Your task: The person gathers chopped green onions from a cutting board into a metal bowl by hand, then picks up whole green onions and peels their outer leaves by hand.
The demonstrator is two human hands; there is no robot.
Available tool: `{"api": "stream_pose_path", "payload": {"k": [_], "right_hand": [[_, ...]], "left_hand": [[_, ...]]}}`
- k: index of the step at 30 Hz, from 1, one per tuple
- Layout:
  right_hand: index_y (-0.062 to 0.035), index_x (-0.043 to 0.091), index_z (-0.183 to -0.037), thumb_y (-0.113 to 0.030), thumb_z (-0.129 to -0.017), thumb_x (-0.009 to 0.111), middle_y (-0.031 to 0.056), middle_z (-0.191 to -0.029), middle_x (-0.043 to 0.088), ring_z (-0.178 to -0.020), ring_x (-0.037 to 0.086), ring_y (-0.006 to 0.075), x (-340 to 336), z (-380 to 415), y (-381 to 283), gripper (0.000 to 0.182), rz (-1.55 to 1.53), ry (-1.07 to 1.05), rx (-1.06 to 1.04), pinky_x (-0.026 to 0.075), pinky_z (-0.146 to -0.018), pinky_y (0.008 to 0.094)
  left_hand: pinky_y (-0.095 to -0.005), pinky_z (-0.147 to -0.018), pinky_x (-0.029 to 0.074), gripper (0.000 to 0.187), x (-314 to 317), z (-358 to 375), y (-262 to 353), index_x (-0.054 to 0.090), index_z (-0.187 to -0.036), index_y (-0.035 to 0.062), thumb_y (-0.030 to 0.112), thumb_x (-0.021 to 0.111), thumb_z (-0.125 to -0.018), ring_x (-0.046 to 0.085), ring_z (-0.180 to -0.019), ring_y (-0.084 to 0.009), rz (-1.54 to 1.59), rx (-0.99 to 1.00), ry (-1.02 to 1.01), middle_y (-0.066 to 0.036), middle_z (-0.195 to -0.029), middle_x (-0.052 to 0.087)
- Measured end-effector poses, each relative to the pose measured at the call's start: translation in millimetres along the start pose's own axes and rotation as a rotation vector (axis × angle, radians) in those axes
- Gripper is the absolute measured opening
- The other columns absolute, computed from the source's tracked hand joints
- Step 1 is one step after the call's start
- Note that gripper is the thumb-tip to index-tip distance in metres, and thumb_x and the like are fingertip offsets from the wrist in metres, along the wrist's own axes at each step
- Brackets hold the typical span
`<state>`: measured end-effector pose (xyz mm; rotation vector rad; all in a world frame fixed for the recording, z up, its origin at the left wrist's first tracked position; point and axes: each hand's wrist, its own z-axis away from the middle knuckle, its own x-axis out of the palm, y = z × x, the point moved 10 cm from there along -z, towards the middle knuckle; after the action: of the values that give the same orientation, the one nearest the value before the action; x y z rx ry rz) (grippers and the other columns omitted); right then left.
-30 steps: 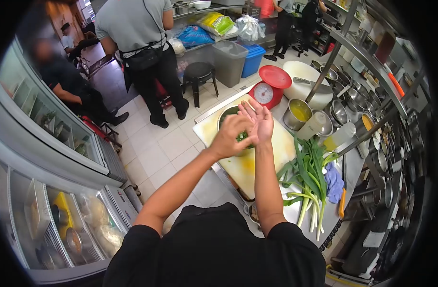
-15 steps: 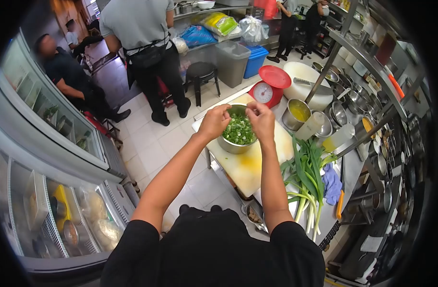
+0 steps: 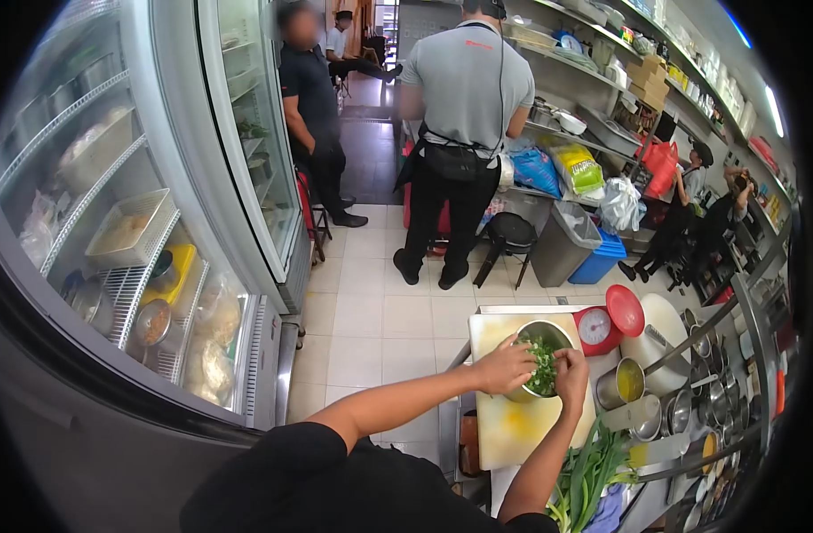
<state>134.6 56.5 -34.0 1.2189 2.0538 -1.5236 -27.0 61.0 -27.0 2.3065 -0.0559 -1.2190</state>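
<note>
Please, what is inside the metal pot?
Chopped greens are inside the metal pot. The left hand and right hand hide parts of its rim; the greens cover its bottom.

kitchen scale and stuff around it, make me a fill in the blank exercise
The kitchen scale is coloured ____. The pot on the cutting board holds something chopped and ____. Counting the left hand and right hand, ____ hands are at the pot. The bin beside the grey bin is ____.

red; green; two; blue

The table (image 3: 605, 364) carries a cutting board (image 3: 495, 433), scale (image 3: 594, 329) and greens (image 3: 591, 471)
</note>
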Motion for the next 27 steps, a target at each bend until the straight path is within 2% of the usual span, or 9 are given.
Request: {"api": "stream_pose_path", "payload": {"k": [2,5,7,9,13,16,19,23,27], "right_hand": [[0.0013,0.062,-0.093,0.004,-0.085,0.052,0.0116,-0.081,0.061,-0.065,0.061,0.0202,-5.0,3.1,8.1,0.013,-0.237,0.086,0.069,0.05,-0.062,0.0317],[0.0019,0.061,-0.092,0.002,-0.087,0.052,0.0109,-0.082,0.06,-0.062,0.06,0.0173,-10.9,1.1,9.5,0.01,-0.162,0.152,0.031,0.049,-0.06,0.0304],[0.002,0.061,-0.092,0.001,-0.088,0.053,0.0109,-0.082,0.061,-0.062,0.06,0.0164,-10.7,2.8,4.2,0.009,-0.15,0.154,0.057,0.05,-0.06,0.0307],[0.0027,0.06,-0.088,-0.008,-0.091,0.057,0.0105,-0.075,0.06,-0.057,0.054,0.0142,-17.6,-4.6,-5.6,0.012,-0.306,0.169,0.239,0.047,-0.057,0.0301],[0.0034,0.06,-0.078,-0.019,-0.093,0.061,0.0078,-0.063,0.055,-0.054,0.045,0.0124,-17.3,-11.8,-7.7,0.026,-0.229,0.194,0.092,0.04,-0.052,0.0306],[0.0034,0.058,-0.07,-0.025,-0.093,0.06,0.0041,-0.055,0.048,-0.053,0.04,0.0113,-10.2,-8.4,-10.6,0.037,-0.09,0.119,0.096,0.034,-0.05,0.031],[0.0027,0.055,-0.065,-0.027,-0.094,0.06,0.0012,-0.054,0.043,-0.053,0.037,0.0093,-15.3,-7.3,-5.3,0.042,-0.236,0.177,0.158,0.031,-0.048,0.0306],[0.0009,0.052,-0.063,-0.028,-0.093,0.061,-0.0003,-0.054,0.042,-0.053,0.035,0.0084,-16.4,-6.6,-4.4,0.043,-0.232,0.179,0.142,0.03,-0.048,0.0294],[0.0003,0.051,-0.063,-0.026,-0.093,0.061,-0.0011,-0.055,0.04,-0.053,0.034,0.0079,-15.4,-6.5,3.3,0.042,-0.261,0.206,0.148,0.029,-0.048,0.0288]], "left_hand": [[-0.0587,-0.109,0.024,0.033,10.9,3.7,4.0,0.064,-0.111,0.0045,0.015,0.049,-0.084,0.041,-0.129,-0.0326,-0.118,0.013,-0.044,-0.013,-0.125,0.056],[-0.061,-0.111,0.019,0.034,5.5,-0.7,-6.6,0.067,-0.105,0.0013,0.016,0.048,-0.081,0.035,-0.134,-0.034,0.026,-0.077,0.075,-0.012,-0.129,0.054],[-0.0555,-0.113,0.021,0.033,11.6,-5.2,-11.6,0.068,-0.099,-0.0019,0.015,0.05,-0.077,0.033,-0.135,-0.0335,0.047,-0.062,0.049,-0.013,-0.129,0.055],[-0.052,-0.113,0.022,0.034,17.6,-9.9,-17.0,0.068,-0.099,-0.0032,0.014,0.051,-0.076,0.033,-0.135,-0.0335,0.085,-0.045,0.022,-0.013,-0.131,0.054],[-0.042,-0.113,0.028,0.035,17.5,-15.0,-16.9,0.068,-0.1,-0.0045,0.012,0.052,-0.075,0.033,-0.135,-0.0335,0.102,-0.016,0.034,-0.012,-0.133,0.053],[-0.0416,-0.111,0.031,0.042,14.0,-12.6,-15.1,0.066,-0.105,-0.0079,0.004,0.047,-0.07,0.034,-0.135,-0.0346,0.169,0.004,0.116,-0.013,-0.133,0.053],[-0.0415,-0.111,0.032,0.044,12.9,-10.4,-16.3,0.065,-0.107,-0.0072,0.002,0.047,-0.069,0.034,-0.134,-0.035,0.198,-0.008,0.178,-0.013,-0.132,0.054],[-0.0407,-0.112,0.031,0.042,12.2,-10.1,-15.6,0.064,-0.109,-0.0047,0.004,0.05,-0.071,0.035,-0.134,-0.0348,0.181,0.018,0.195,-0.013,-0.131,0.055],[-0.0422,-0.11,0.032,0.046,2.8,-6.9,-13.0,0.062,-0.112,-0.0056,0.0,0.046,-0.069,0.037,-0.133,-0.0362,0.223,0.005,0.305,-0.014,-0.129,0.056]]}}
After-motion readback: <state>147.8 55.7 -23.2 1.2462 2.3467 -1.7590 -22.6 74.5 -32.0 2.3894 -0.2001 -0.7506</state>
